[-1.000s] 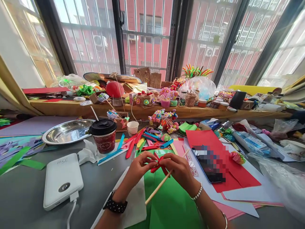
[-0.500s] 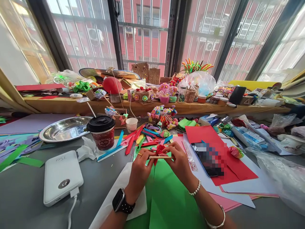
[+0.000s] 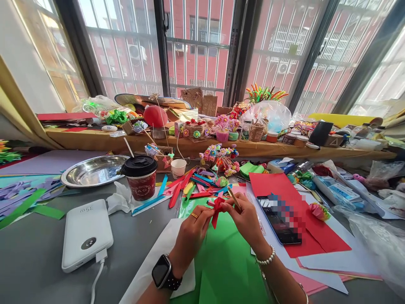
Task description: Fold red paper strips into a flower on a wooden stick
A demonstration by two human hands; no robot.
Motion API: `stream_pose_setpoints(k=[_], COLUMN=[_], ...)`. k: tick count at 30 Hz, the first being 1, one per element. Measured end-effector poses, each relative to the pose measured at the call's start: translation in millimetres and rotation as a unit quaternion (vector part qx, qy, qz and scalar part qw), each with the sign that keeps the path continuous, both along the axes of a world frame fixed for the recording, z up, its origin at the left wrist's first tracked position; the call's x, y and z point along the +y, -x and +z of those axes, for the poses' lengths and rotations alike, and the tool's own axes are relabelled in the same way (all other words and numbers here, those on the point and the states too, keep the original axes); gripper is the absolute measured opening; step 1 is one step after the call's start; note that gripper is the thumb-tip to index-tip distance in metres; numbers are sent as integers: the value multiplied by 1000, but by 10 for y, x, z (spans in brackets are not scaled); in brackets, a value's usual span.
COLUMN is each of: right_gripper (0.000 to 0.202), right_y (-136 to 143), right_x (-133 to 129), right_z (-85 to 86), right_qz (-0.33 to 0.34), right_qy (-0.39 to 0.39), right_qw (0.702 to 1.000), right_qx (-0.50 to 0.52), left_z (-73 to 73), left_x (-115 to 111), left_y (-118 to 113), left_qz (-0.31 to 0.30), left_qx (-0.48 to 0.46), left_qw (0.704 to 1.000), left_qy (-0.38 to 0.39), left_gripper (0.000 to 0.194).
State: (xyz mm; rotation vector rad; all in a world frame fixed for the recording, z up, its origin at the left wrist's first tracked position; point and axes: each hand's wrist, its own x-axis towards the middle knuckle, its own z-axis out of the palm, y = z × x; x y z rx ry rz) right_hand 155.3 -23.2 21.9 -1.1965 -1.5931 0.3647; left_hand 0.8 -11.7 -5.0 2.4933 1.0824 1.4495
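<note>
- Between five and six o'clock, the left hand [image 3: 193,226] pinches a red paper shape [image 3: 217,205] — right hand [image 3: 241,211] fingertips meeting it.
- Right hand also grips a wooden stick [image 3: 234,197] — tip toward eleven, lower end apparently behind the fingers.
- Green paper [image 3: 232,261] spreads below, toward six.
- Phone [image 3: 278,223] near four.

Fingers of the left hand [image 3: 191,232] and the right hand [image 3: 242,211] cover part of the red paper piece [image 3: 217,207] — its whole fold cannot be told. How far the wooden stick [image 3: 233,197] runs inside the right grip is also unclear. Coarse squares hide much of the phone [image 3: 274,232]; the bottom edge cuts the white cable [image 3: 94,280] and green paper [image 3: 232,266].
</note>
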Motion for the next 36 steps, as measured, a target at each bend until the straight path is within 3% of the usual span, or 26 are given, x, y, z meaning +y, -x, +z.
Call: stream_pose_setpoints(k=[8, 12, 14, 17, 20, 22, 29, 36], right_gripper=[20, 17, 15, 12, 12, 13, 13, 12], right_y=[-19, -2, 12, 27, 32, 32, 7, -61], right_x=[3, -20, -29, -31, -24, -18, -18, -27], right_z=[10, 23, 20, -2, -37, -62, -94, -31], right_qz=[6, 20, 22, 7, -8, -6, 25, 48], right_qy=[2, -15, -18, -23, -51, -82, -135, -126], right_qw=[1000, 1000, 1000, 1000, 998, 994, 981, 984], right_qx=[8, 9, 11, 1, -31, -66, -136, -121], left_z=[4, 54, 77, 81, 49, 21, 39, 157], left_x=[-24, -26, -18, 19, 77, 106, 53, 10], left_y=[7, -26, -49, -74, -78, -72, -53, -14], left_qz=[-40, -38, -43, -63, -111, -141, -142, -181], left_qx=[-38, -139, -219, -326, -351, -329, -288, -231], left_qw=[998, 985, 956, 880, 813, 796, 866, 889], left_qy=[8, 98, 190, 339, 452, 488, 383, 351], left_gripper=[15, 5, 8, 19, 30, 34, 52, 36])
